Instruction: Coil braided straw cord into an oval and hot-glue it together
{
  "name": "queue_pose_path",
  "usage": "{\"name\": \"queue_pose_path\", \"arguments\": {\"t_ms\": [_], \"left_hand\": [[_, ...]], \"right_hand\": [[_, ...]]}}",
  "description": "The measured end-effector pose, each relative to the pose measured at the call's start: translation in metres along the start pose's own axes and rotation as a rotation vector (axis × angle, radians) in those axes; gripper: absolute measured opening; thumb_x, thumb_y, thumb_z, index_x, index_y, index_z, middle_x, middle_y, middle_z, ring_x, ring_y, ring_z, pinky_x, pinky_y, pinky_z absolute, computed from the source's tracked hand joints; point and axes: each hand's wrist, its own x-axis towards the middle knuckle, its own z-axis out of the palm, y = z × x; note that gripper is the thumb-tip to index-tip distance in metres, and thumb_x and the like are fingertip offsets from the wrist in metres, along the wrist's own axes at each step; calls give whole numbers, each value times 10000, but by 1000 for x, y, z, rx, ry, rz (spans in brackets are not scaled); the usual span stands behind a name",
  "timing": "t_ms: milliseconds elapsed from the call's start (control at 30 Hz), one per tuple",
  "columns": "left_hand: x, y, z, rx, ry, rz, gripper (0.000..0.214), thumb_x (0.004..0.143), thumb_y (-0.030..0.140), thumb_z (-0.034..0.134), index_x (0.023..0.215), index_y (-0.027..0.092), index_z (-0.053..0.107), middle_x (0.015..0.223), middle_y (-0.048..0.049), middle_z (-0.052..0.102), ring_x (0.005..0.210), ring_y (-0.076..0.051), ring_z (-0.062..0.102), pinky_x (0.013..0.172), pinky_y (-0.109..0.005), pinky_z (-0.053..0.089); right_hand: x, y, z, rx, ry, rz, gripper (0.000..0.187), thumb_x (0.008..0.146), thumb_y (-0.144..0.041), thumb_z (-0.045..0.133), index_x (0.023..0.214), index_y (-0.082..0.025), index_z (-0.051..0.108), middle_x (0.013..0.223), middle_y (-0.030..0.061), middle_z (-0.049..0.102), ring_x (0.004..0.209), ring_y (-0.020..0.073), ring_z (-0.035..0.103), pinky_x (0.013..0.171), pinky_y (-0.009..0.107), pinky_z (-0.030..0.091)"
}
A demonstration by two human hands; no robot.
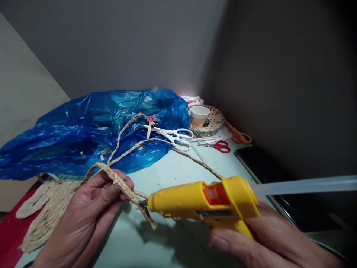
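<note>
Pinched in my left hand [97, 204] is a tan braided straw cord [126, 190], its short end sticking out past the fingers toward the right. My right hand [264, 238] is wrapped around a yellow glue gun [184, 201] with a long clear glue stick [306, 185] coming out of its back. The dark nozzle [143, 203] is at the cord near its end; whether it presses on it I cannot tell. More cord [192, 158] loops away over the table. Under my left forearm lies a coiled braided straw piece [50, 208].
A crumpled blue plastic bag [106, 123] spreads at the back left. White scissors [175, 136], a pink binder clip [151, 118], red scissors [219, 146] and orange scissors [240, 136] lie beyond my hands. A paper cup [198, 117] stands in a woven basket [216, 119]. At right is a black flat device [267, 175].
</note>
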Motion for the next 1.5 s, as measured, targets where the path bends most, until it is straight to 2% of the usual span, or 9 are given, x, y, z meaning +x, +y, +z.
{"name": "queue_pose_path", "arguments": {"t_ms": [200, 300, 500, 633, 800, 967, 1200, 1367, 1500], "left_hand": [[0, 3, 2, -55, 26, 7, 308, 494, 161, 947, 735, 212, 760, 715, -24, 733, 612, -127, 651, 642, -194, 615], [0, 4, 3, -61, 39, 12, 266, 547, 115, 907, 750, 210, 766, 728, -25, 733, 612, -129, 660, 646, -196, 617], [1, 4, 3, -71, 48, 5, 208, 624, 69, 844, 767, 194, 759, 730, -41, 738, 645, -145, 690, 659, -213, 619], [0, 5, 2, -98, 72, 12, 221, 654, 8, 790, 766, 197, 765, 733, -36, 740, 629, -134, 698, 680, -217, 619], [3, 8, 3, -96, 87, 18, 206, 688, 3, 753, 760, 196, 762, 739, -47, 741, 651, -146, 714, 690, -228, 621], [3, 7, 3, -64, 61, 27, 187, 688, 24, 762, 747, 200, 749, 720, -25, 731, 641, -134, 703, 695, -216, 621], [4, 2, 0, -19, 57, 65, 99, 738, 206, 800, 752, 292, 753, 736, -26, 719, 655, -158, 714, 672, -175, 617], [4, 9, 3, -30, 52, 83, 165, 743, 85, 744, 723, 249, 744, 715, -15, 710, 623, -127, 697, 660, -170, 612], [5, 13, 3, -79, 88, 60, 201, 726, -21, 683, 711, 172, 737, 697, -29, 716, 601, -114, 694, 661, -199, 616]], "right_hand": [[4, 7, 1, 10, 18, -105, 498, 875, -727, 513, 994, -357, 824, 780, 15, 785, 612, 171, 747, 530, 158, 596], [6, 7, 1, -11, 10, -95, 442, 884, -681, 539, 1001, -360, 819, 806, 17, 787, 617, 178, 745, 561, 183, 613], [2, 18, 1, -31, 3, -101, 599, 860, -793, 445, 988, -348, 825, 828, 27, 795, 666, 201, 764, 572, 196, 622], [-1, 20, 1, -39, 20, -120, 562, 874, -764, 467, 1020, -349, 816, 891, 27, 808, 718, 207, 777, 596, 200, 626], [2, 16, 2, -35, 27, -79, 543, 850, -739, 526, 882, -295, 837, 816, 46, 797, 667, 205, 767, 579, 192, 617], [1, 17, 1, -39, -3, -47, 474, 829, -687, 574, 920, -302, 834, 876, 48, 803, 736, 223, 773, 622, 206, 626], [-2, 21, 2, -41, -12, -54, 448, 842, -684, 568, 952, -340, 834, 917, 25, 807, 759, 234, 781, 647, 224, 637], [-2, 20, 2, -61, 62, -157, 519, 885, -729, 495, 1108, -367, 794, 959, 14, 817, 768, 233, 789, 657, 212, 635], [1, 16, 0, -75, 81, -205, 451, 897, -704, 500, 1107, -421, 780, 928, -21, 823, 746, 219, 793, 641, 196, 629]]}}
